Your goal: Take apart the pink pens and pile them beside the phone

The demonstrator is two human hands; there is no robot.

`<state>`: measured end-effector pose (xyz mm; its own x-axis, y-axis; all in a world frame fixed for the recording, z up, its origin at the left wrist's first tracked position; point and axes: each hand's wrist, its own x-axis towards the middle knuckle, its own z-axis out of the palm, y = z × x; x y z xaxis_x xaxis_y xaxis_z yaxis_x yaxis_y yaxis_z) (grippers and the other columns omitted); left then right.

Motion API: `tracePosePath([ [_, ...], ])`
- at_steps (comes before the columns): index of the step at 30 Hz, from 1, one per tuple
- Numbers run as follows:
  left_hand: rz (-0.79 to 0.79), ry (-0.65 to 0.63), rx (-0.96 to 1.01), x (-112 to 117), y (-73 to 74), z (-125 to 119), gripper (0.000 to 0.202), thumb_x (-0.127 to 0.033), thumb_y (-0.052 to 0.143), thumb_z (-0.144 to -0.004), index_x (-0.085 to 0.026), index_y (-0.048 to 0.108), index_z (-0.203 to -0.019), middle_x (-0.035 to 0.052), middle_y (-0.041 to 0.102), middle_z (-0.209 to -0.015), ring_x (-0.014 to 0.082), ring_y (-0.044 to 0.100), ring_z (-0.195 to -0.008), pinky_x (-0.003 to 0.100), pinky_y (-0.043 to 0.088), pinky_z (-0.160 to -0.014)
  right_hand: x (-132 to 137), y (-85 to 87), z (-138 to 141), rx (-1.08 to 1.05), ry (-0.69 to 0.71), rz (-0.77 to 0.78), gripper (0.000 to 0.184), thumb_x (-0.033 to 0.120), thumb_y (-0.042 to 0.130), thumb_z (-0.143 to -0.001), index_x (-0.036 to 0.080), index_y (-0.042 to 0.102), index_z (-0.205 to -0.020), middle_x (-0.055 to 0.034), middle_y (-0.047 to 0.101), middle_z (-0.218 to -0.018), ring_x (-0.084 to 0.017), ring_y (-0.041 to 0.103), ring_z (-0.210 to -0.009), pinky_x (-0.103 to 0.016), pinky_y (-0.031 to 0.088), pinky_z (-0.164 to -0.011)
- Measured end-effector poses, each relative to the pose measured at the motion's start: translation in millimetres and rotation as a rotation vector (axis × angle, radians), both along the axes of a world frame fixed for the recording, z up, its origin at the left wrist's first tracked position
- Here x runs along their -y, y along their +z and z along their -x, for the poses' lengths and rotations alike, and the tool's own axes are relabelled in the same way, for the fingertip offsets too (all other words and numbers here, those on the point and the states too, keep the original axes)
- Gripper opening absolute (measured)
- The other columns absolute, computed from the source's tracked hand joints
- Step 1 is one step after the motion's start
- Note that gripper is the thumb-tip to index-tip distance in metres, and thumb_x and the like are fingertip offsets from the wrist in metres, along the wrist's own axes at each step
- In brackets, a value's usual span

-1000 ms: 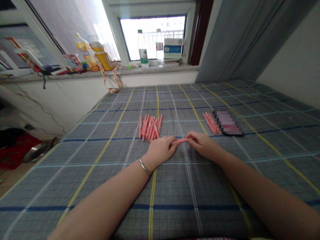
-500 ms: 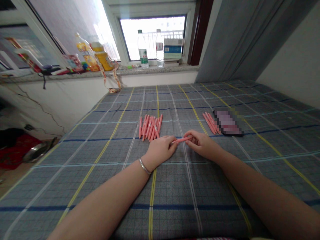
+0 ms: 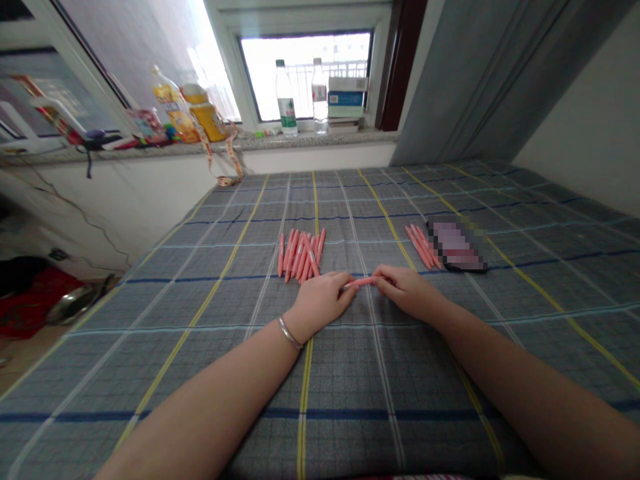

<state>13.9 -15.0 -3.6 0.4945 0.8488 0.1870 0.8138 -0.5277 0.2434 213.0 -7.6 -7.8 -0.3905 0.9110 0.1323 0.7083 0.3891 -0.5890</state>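
Note:
Between my two hands a slim pink pen [image 3: 364, 281] lies nearly level, just above the plaid cloth. My left hand [image 3: 324, 295], with a silver bangle at the wrist, is closed around the pen's left end. The fingers of my right hand [image 3: 400, 285] pinch its right end, which they hide. Right behind my left hand lies a loose pile of several pink pens [image 3: 301, 255], some crossing over others. Farther right, a smaller row of pink pens [image 3: 423, 247] rests beside a dark-edged, phone-like flat object [image 3: 457, 247], whose face is blurred out.
A grey plaid cloth [image 3: 200, 373] covers the whole surface. Along the windowsill [image 3: 260, 141] stand two clear bottles [image 3: 286, 100], stacked boxes [image 3: 346, 100] and a yellow bottle [image 3: 209, 120]. A patterned strap [image 3: 226, 179] hangs down from the sill. A grey curtain [image 3: 465, 87] hangs at the right.
My right hand has shifted its fingers on the pen's right end, and its thumb and fingers now sit closer together. My left hand and the pens on the cloth stay put.

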Motion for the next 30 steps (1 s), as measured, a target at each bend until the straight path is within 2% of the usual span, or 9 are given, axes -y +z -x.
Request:
tracePosePath([
  [9, -0.021, -0.015, -0.003, -0.4, -0.9, 0.8, 0.035, -0.043, 0.031, -0.091, -0.022, 0.06, -0.093, 0.0017, 0.064, -0.086, 0.0141, 0.058, -0.076, 0.023, 0.042, -0.062, -0.9, -0.2, -0.9, 0.039, 0.027, -0.008, 0.034, 0.036, 0.034, -0.089, 0.019, 0.054, -0.068, -0.0006, 0.056, -0.062, -0.014, 0.051, -0.062, -0.026, 0.031, -0.056],
  [14, -0.022, -0.004, -0.008, -0.1, 0.2, 0.6, 0.036, -0.042, 0.031, -0.091, -0.021, 0.06, -0.092, 0.0022, 0.064, -0.085, 0.0143, 0.058, -0.076, 0.023, 0.04, -0.06, 0.4, -2.3, -0.2, -0.083, 0.002, 0.011, 0.023, 0.038, 0.043, -0.085, 0.019, 0.054, -0.093, -0.0013, 0.06, -0.074, -0.014, 0.052, -0.061, -0.025, 0.036, -0.057],
  [16, -0.028, -0.006, -0.008, 0.0, 0.6, 0.6, 0.035, -0.042, 0.031, -0.091, -0.022, 0.059, -0.092, 0.0019, 0.064, -0.085, 0.0142, 0.058, -0.075, 0.022, 0.039, -0.058, 0.8, -3.5, 0.0, -0.104, -0.003, 0.013, 0.023, 0.036, 0.047, -0.083, 0.019, 0.052, -0.098, -0.0006, 0.06, -0.073, -0.013, 0.051, -0.058, -0.025, 0.036, -0.055],
  [22, -0.035, -0.003, -0.01, -0.1, 0.2, 0.7, 0.034, -0.041, 0.032, -0.09, -0.021, 0.06, -0.091, 0.0017, 0.064, -0.084, 0.0139, 0.058, -0.074, 0.022, 0.037, -0.056, 0.5, -3.9, -0.2, -0.092, 0.007, 0.004, 0.016, 0.03, 0.046, -0.083, 0.019, 0.054, -0.091, -0.0007, 0.06, -0.072, -0.013, 0.052, -0.062, -0.025, 0.036, -0.057],
  [30, -0.048, -0.027, 0.0, -1.5, -2.4, 2.0, 0.035, -0.042, 0.03, -0.091, -0.022, 0.059, -0.09, 0.0005, 0.064, -0.083, 0.0135, 0.058, -0.072, 0.023, 0.038, -0.058, 0.2, 0.3, 1.2, -0.035, -0.009, 0.008, 0.028, 0.041, 0.041, -0.086, 0.018, 0.057, -0.079, -0.0014, 0.059, -0.068, -0.014, 0.051, -0.063, -0.025, 0.032, -0.056],
])
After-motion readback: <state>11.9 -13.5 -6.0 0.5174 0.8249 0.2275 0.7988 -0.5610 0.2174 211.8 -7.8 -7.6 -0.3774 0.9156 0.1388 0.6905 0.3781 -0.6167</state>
